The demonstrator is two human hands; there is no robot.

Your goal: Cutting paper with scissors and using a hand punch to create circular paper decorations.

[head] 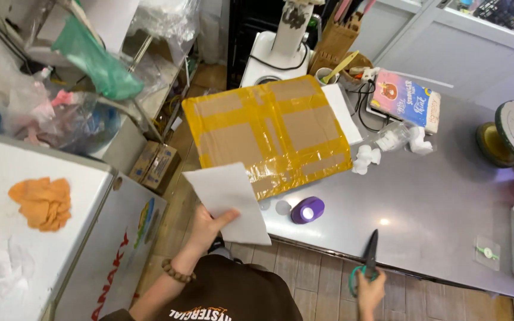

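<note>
Spreading across the right side: a grey steel table [435,202], its near edge running above a wood-plank floor [322,279]. Standing at far left: a white chest freezer [37,238], bearing a crumpled orange cloth [41,202]. Lying on the table's left end: a flat cardboard box [269,131] wrapped in yellow tape, overhanging the table edge. Resting near the back: a pink and blue printed box [406,98]. Being held just in front of the cardboard box, over the table's left corner: a white paper sheet [227,202], left hand [206,229] pinching its lower edge, thumb lying on top. Sitting on the table just right of the sheet: a purple hole punch [307,210]. Gripping green-handled scissors [369,258] at the table's near edge: right hand [371,292], fingers clenching the handles, dark blades pointing up and closed.
</note>
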